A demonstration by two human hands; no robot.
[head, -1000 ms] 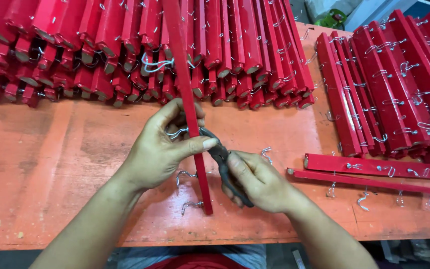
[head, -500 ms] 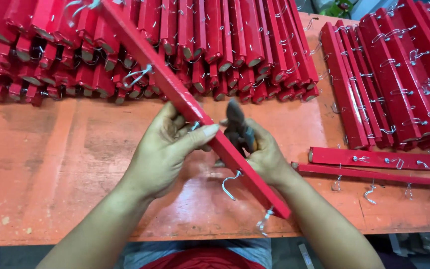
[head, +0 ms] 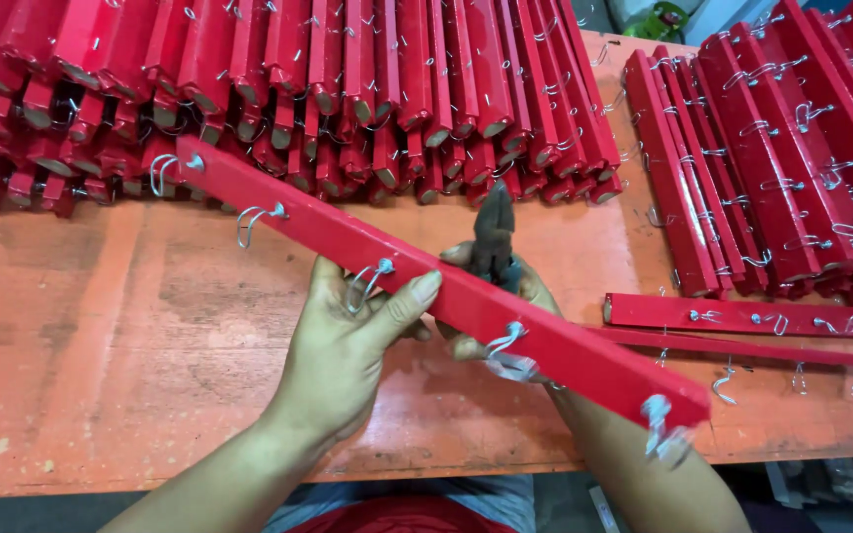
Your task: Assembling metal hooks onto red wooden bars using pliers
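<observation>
Slat held slantwise over the table.
I see my left hand point(head: 348, 341) gripping the red slat point(head: 446, 296) near its middle, hooks point(head: 365, 284) dangling; my right hand point(head: 505, 296) behind it is closed on pliers point(head: 494, 235), above the orange table point(head: 101, 345).

No packages, labels, signs or screens show anywhere on the worn orange wooden worktop point(head: 101, 326), from its near edge to its far corners.
</observation>
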